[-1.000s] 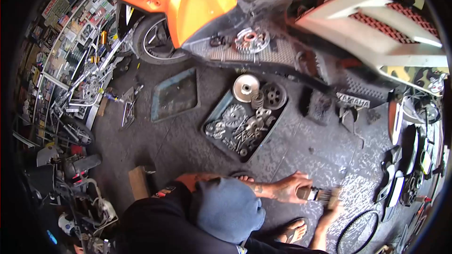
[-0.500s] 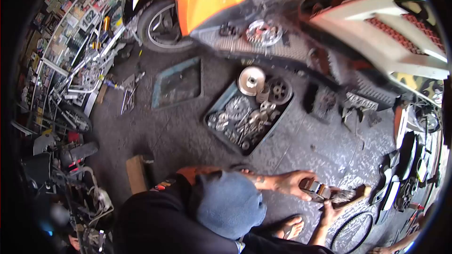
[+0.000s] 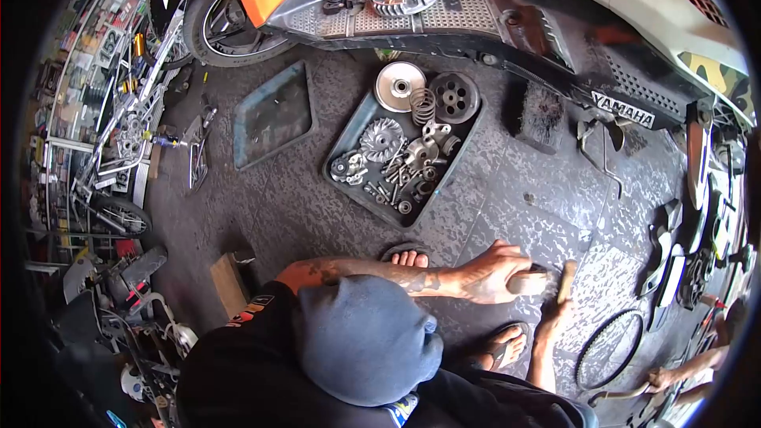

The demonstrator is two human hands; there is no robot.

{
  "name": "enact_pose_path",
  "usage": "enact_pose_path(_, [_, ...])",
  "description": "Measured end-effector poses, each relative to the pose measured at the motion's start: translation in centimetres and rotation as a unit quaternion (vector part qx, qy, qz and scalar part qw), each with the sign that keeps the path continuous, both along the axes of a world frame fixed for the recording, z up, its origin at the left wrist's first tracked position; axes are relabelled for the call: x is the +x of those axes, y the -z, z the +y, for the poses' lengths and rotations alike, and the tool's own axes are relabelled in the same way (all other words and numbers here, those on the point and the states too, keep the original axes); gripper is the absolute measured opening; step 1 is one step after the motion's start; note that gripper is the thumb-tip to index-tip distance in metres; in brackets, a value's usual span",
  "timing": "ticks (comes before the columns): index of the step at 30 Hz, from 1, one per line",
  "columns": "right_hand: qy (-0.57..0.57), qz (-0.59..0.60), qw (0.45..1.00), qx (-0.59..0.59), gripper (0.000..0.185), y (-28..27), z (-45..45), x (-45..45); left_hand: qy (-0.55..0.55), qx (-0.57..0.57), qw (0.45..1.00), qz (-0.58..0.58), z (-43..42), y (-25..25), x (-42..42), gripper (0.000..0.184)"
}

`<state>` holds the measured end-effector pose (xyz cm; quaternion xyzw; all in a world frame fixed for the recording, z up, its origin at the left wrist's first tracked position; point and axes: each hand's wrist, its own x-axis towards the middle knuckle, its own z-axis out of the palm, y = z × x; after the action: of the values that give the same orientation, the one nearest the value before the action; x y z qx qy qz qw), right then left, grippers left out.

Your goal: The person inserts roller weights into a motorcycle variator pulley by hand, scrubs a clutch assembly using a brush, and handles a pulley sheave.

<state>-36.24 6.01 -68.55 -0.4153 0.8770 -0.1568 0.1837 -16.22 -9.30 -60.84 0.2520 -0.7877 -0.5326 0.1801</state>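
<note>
My left hand [image 3: 491, 273] reaches across from the left and grips a round metal part [image 3: 529, 282] by its side. Just to the right, my right hand [image 3: 557, 319] is wrapped round a wooden-handled brush [image 3: 567, 281], held upright beside the part. The brush's bristles are blurred, and I cannot tell whether they touch the metal. Both hands are over the wet floor, in front of a sandalled foot [image 3: 507, 343]. A blue cap [image 3: 369, 341] and dark clothing fill the lower middle.
A tray [image 3: 326, 160] holds several metal engine parts, bolts and a spring. Beyond it stands an orange and white scooter [image 3: 476, 20]. A drive belt [image 3: 583, 361] lies at right, near another person's hand [image 3: 659, 379]. A wooden block [image 3: 228, 289] sits at left.
The view has shifted, so the tray and scooter appear higher. My left hand has turned the metal part. The brush has swung from lying nearly level to upright.
</note>
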Motion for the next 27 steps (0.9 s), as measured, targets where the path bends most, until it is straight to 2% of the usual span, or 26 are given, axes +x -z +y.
enact_pose_path(2, [-0.101,0.010,0.992,0.075,0.042,0.4,0.1,-0.8,-0.010,0.031,0.999,0.035,-0.3,-1.1,0.3,0.023])
enact_pose_path(3, [-0.065,-0.017,0.998,0.012,0.043,2.0,1.2,-1.5,0.004,0.020,0.998,0.052,0.1,-1.5,0.1,0.022])
enact_pose_path(4, [0.104,-0.153,0.982,-0.020,0.042,2.8,0.9,-2.8,0.011,-0.007,0.997,0.070,-0.4,-1.1,-0.2,0.022])
enact_pose_path(5, [0.147,-0.185,0.965,-0.117,0.042,4.2,0.7,-3.9,0.001,-0.007,0.996,0.090,-0.2,-0.4,-0.6,0.024])
enact_pose_path(8, [0.250,-0.281,0.866,-0.328,0.040,-0.4,0.9,-1.8,0.009,-0.014,0.998,0.060,0.0,0.2,-1.2,0.024])
enact_pose_path(9, [0.234,-0.284,0.866,-0.338,0.040,-0.5,1.0,-1.0,0.025,0.009,0.998,0.059,-0.3,-0.4,-1.2,0.023])
enact_pose_path(10, [0.129,-0.210,0.935,-0.256,0.040,0.7,1.5,-0.9,0.027,0.006,0.998,0.058,-0.3,-0.7,-0.9,0.023])
enact_pose_path(12, [0.045,-0.210,0.975,0.051,0.045,0.1,0.4,-2.3,0.039,0.026,0.996,0.082,-0.7,-1.0,-0.7,0.024])
enact_pose_path(14, [-0.110,0.031,0.993,0.020,0.045,4.6,3.5,-2.3,0.056,0.051,0.995,0.061,-0.3,-1.1,-0.3,0.026])
enact_pose_path(15, [0.044,-0.161,0.983,-0.075,0.049,2.6,1.9,-1.6,0.032,0.070,0.994,0.082,-0.6,-1.2,-0.5,0.028])
enact_pose_path(16, [0.139,-0.317,0.918,-0.196,0.054,1.0,0.9,-1.1,0.007,0.096,0.990,0.101,-0.4,-1.1,-0.5,0.030])
enact_pose_path(17, [0.129,-0.330,0.901,-0.249,0.050,2.4,2.2,-1.1,0.003,0.084,0.989,0.121,-0.2,-0.8,-0.7,0.036])
enact_pose_path(18, [0.039,-0.225,0.933,-0.276,0.045,3.6,2.5,-2.0,0.041,0.167,0.982,0.072,-0.8,-1.2,-0.5,0.039])
enact_pose_path(19, [-0.036,-0.106,0.945,-0.307,0.044,4.6,2.6,-2.6,0.049,0.236,0.966,0.096,-0.9,-1.1,-0.6,0.039])
enact_pose_path(20, [-0.181,0.140,0.935,-0.273,0.052,0.5,0.2,-1.9,0.056,0.304,0.943,0.120,-0.9,-0.9,-0.6,0.038])
enact_pose_path(21, [-0.065,-0.152,0.922,-0.351,0.060,-1.6,-0.8,-0.3,0.057,0.301,0.944,0.119,-0.9,-0.9,-0.6,0.038])
enact_pose_path(22, [0.056,-0.430,0.813,-0.388,0.067,-3.3,-1.3,0.7,0.055,0.276,0.953,0.109,-0.7,-1.0,-0.5,0.038])
enact_pose_path(24, [-0.009,-0.475,0.812,-0.338,0.070,-7.0,-2.5,-0.1,0.051,0.252,0.961,0.096,-0.6,-0.6,-0.3,0.037])
enact_pose_path(26, [-0.057,-0.397,0.874,-0.274,0.074,-9.5,-3.4,-0.2,0.037,0.003,0.998,0.051,-0.6,-0.4,-0.8,0.040])
enact_pose_path(27, [-0.093,-0.290,0.928,-0.215,0.079,-9.9,-3.4,-0.3,0.022,-0.015,0.998,0.049,-0.3,0.0,-1.3,0.035])
